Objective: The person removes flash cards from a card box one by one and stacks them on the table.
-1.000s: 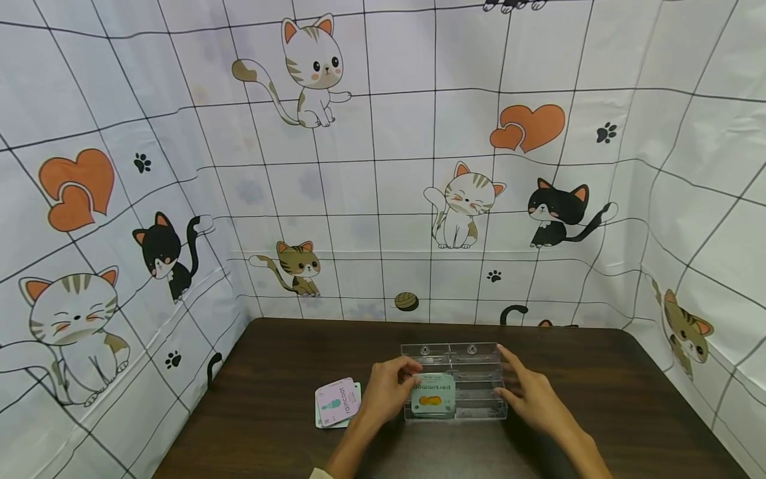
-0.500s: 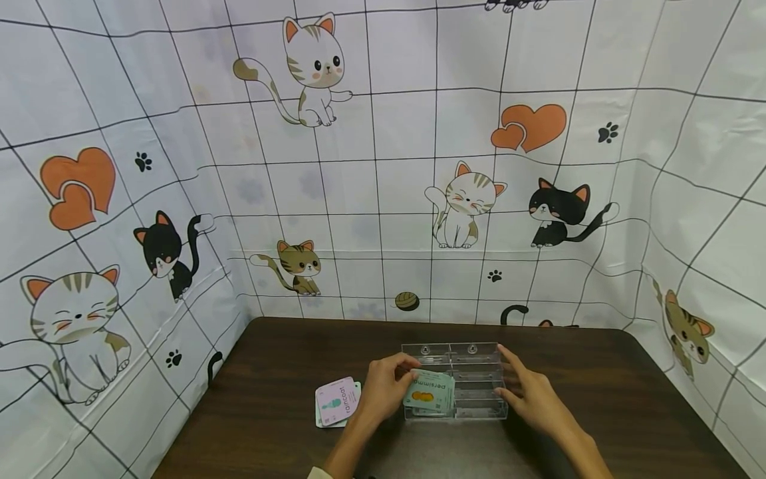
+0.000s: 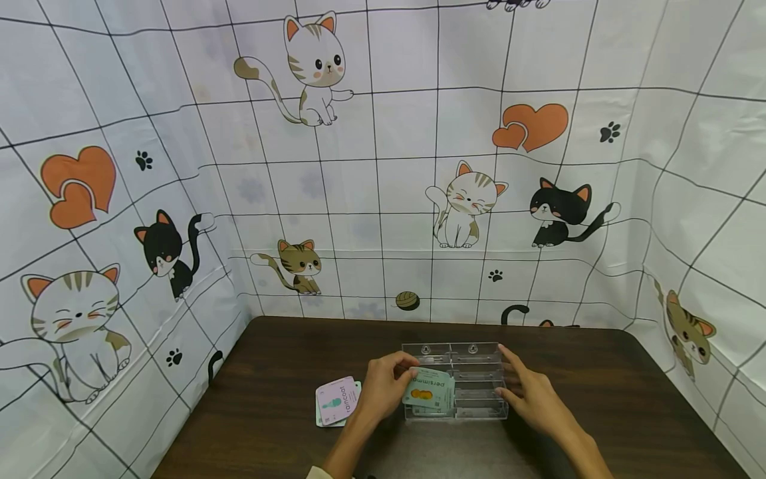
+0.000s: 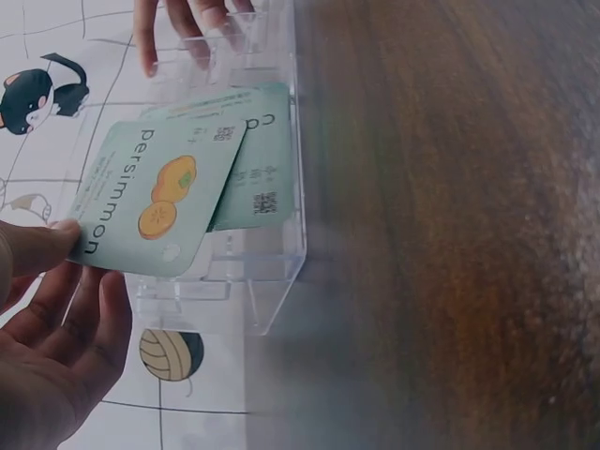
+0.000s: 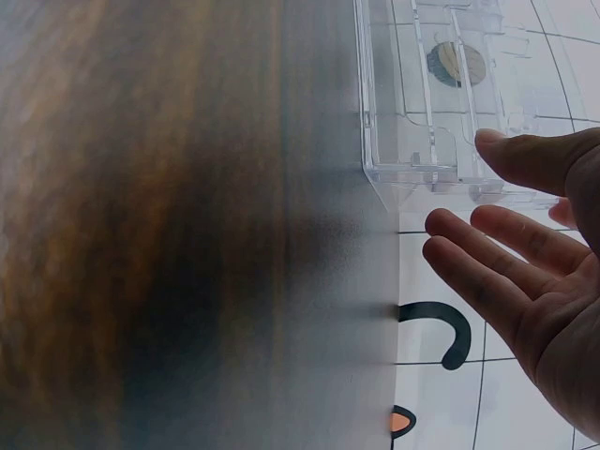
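Item one, the persimmon card (image 4: 155, 197): pale green, printed with orange fruit, corners rounded; we find it tilted over the left column of the clear plastic rack (image 3: 477, 394), overlapping the front of another green card (image 4: 267, 169) whose word shows only as "ca"; whether the two faces touch we cannot tell. Handling: we judge it light, thin and fairly stiff, flexing a little if squeezed; the face looks smooth, so we expect cards to slide over one another and a dry fingertip to slip. Where to hold: we favour an edge or corner, thumb on the printed face and fingers behind, as bending or scuffed corners seem the chief risks. Item two, the left hand (image 4: 56, 347): thumb and fingers closed together on one corner of that card, beside the last letter of its word, with nothing else seen in the grasp. Item three, the right hand (image 3: 535, 396): fingers extended and spread, thumb well apart from them, set at the rack's right side and gripping no card; we take it for a steadying hand. Item four, the rack itself: tiered, two columns, rigid, probably light enough to skid and brittle at its thin walls, best held by the outer sides. Item five, the purple raincoat card (image 3: 336, 400): lying flat over a pale-edged card on the dark wooden table (image 3: 269, 372), left of the rack and apart from it
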The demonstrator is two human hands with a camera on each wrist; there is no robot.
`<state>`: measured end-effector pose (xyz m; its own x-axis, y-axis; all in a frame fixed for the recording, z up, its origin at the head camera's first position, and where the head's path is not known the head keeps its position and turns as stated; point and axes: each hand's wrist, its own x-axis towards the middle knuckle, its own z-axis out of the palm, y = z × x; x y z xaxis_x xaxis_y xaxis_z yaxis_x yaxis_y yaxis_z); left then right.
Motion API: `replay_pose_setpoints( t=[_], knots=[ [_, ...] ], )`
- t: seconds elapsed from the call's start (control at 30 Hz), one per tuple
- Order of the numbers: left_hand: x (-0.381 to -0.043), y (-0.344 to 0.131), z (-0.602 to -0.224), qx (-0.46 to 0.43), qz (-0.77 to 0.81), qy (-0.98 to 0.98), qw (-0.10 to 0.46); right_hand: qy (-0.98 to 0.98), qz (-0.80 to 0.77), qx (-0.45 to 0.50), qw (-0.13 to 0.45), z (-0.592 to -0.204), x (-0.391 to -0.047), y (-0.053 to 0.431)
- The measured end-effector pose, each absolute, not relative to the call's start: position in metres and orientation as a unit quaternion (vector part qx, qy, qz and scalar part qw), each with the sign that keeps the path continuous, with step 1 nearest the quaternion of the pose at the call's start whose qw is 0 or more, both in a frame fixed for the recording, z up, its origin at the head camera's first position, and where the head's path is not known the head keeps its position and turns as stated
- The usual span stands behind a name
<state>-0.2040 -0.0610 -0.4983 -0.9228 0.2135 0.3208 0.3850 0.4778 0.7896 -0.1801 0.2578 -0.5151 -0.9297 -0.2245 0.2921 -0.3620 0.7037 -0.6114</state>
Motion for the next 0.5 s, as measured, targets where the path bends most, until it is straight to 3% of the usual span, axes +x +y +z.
replay_pose_setpoints(
  t=[0.5],
  knots=[
    [-0.2018,-0.0635,-0.4914,-0.191,-0.491,-0.842,0.114,-0.917,0.351,0.161,0.103,-0.5153,-0.1792,0.2574]
  ],
)
